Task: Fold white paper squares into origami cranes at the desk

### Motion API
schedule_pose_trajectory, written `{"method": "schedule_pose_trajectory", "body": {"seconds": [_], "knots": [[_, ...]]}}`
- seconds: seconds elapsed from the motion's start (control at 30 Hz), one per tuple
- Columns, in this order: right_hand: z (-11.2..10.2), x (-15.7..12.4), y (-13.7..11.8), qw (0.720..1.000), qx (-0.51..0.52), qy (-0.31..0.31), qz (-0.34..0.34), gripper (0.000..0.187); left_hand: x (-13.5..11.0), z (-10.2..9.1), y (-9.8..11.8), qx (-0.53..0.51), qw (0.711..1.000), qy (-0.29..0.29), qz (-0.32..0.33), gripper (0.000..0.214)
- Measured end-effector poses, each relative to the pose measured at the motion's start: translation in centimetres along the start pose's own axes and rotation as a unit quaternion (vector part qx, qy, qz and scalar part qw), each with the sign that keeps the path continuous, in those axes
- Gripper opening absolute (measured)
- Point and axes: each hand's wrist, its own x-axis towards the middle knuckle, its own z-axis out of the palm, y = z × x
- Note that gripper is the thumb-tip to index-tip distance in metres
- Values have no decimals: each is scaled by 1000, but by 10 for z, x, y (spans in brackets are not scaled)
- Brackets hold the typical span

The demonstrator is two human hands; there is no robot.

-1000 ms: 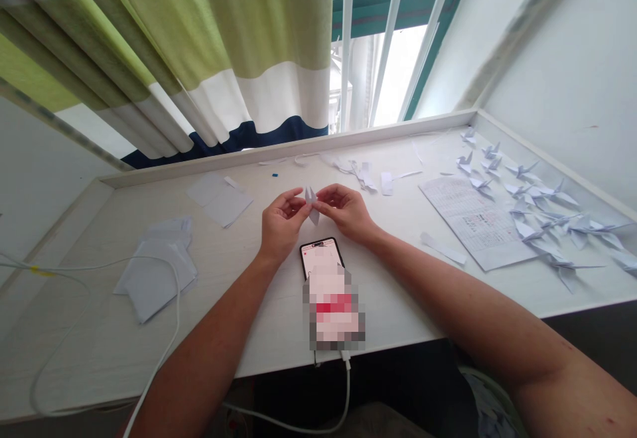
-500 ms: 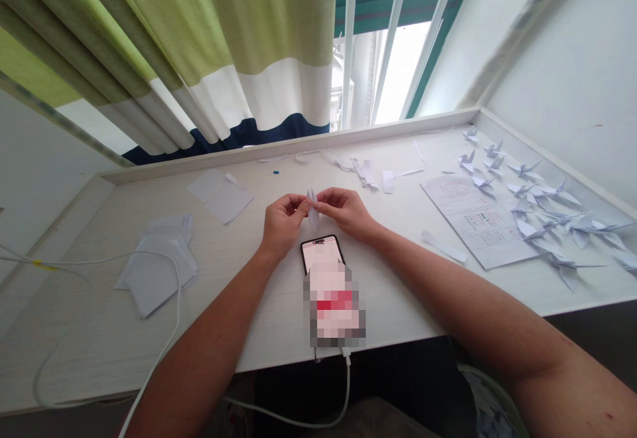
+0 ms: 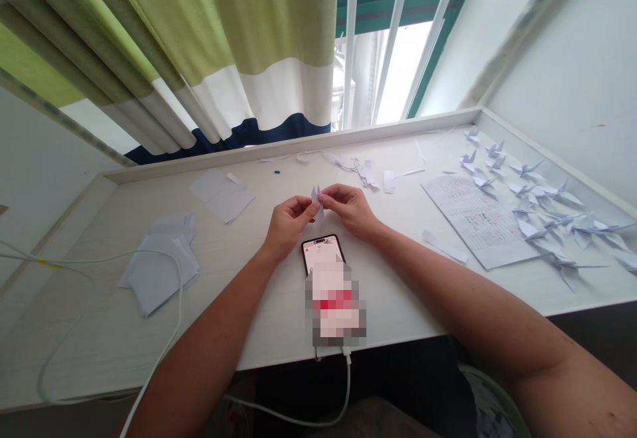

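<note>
Between my two hands, above the white desk (image 3: 239, 318), is a small folded piece of white paper (image 3: 319, 216) with two narrow points at its top. My left hand (image 3: 293, 222) pinches it from the left with thumb and fingers. From the right, the thumb and forefinger of my right hand (image 3: 348, 209) grip it close to its upper points. Just below the hands lies a phone (image 3: 323, 249) with a lit screen, its lower part blurred out. Parts of the folded paper are hidden behind my fingertips.
Several folded paper cranes (image 3: 535, 229) crowd the right side, beside and partly on a printed sheet (image 3: 472, 225). Loose paper sheets (image 3: 164, 269) lie at left, crossed by a white cable (image 3: 176, 305). Paper scraps (image 3: 365, 174) lie along the back, below the curtain (image 3: 279, 26).
The folded paper and both hands have shifted slightly to the right. The right hand's fingers have moved a little higher on the paper's points.
</note>
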Motion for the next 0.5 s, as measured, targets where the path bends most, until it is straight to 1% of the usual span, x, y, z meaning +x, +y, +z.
{"method": "schedule_pose_trajectory", "body": {"seconds": [0.1,0.17,0.3,0.5], "knots": [[0,-1,-2,1000,-6,-15,-2,40,0,1,1,-3,1000,11,-2,48],[0,-2,-4,1000,4,-26,3,39,0,0,1,-6,1000,9,-7,49],[2,-3,-7,998,41,-34,26,40,-1,-1,5,6,999,-30,-15,49],[3,-6,-11,996,36,-74,42,41,-5,1,14,34,997,-70,-23,51]]}}
